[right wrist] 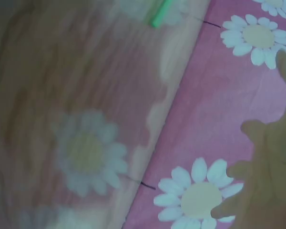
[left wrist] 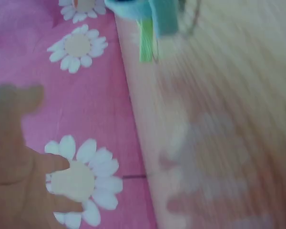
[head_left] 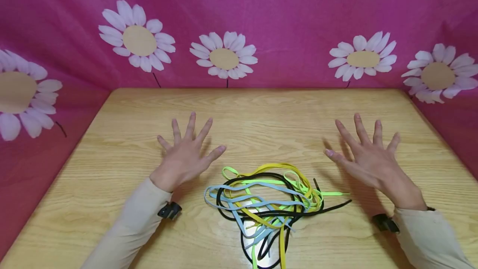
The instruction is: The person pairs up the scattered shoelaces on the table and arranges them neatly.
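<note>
While tangled blk/yel/blue/grn laces [head_left: 276,213] lie on wood tbl [head_left: 261,130], L hand [head_left: 184,159] & R hand [head_left: 373,161] hover either side, fingers spread wide.

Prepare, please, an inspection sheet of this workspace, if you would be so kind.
Surface: light wood-grain tabletop.
Job's things: tangled shoelaces in black, yellow, light blue and neon green, near the front middle.
Clutter: nothing seen; a white patch under the shoelaces may be glare.
Hands: left hand and right hand, fingers spread, holding nothing.
Cables: nothing seen.
Surroundings: magenta cloth with white daisies, behind and at both sides.
</note>
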Motion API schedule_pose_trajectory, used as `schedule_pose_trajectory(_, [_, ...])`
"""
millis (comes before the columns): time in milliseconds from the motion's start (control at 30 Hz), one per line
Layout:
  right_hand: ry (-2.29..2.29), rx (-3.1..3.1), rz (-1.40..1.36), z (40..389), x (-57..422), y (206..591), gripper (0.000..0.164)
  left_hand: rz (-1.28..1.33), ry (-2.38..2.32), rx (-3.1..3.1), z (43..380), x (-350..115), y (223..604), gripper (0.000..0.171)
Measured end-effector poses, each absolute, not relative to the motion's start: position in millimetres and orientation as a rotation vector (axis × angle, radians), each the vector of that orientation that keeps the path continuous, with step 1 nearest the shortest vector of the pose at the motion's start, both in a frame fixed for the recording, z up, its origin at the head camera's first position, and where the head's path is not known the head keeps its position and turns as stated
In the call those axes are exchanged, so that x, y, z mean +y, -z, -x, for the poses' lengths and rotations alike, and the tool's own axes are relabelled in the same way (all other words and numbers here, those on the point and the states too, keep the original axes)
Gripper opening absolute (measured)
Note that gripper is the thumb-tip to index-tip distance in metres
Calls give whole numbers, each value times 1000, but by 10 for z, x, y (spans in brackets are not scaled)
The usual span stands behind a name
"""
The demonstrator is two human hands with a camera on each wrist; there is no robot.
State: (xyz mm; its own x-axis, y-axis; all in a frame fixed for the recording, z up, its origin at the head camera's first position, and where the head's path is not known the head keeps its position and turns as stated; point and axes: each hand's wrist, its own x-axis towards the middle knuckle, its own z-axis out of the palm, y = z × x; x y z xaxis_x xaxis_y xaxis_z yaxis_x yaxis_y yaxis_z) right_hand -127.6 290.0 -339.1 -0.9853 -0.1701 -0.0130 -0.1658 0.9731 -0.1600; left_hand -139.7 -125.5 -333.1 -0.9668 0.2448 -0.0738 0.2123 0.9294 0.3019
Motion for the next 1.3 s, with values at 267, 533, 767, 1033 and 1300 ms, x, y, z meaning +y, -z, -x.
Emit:
schedule_pose_trajectory(267, [329, 3143, 551, 1315, 2666, 3427, 46, -815, -661, 2931, 1478, -1007, 3399, 33])
schedule_pose_trajectory(533, [550, 2985, 858, 1334, 2363, 3457, 7, -960, -639, 2751, 1497, -768, 3506, 22])
schedule_pose_trajectory(767, [605, 2794, 778, 1310, 2241, 3447, 7, -975, -588, 2699, 1482, -644, 3556, 27])
schedule_pose_trajectory(1033, [498, 2766, 759, 1276, 2221, 3451, 17, -976, -615, 2648, 1461, -599, 3569, 14])
schedule_pose_trajectory(1300, [508, 2866, 834, 1269, 2244, 3445, 14, -974, -656, 2628, 1463, -614, 3550, 19])
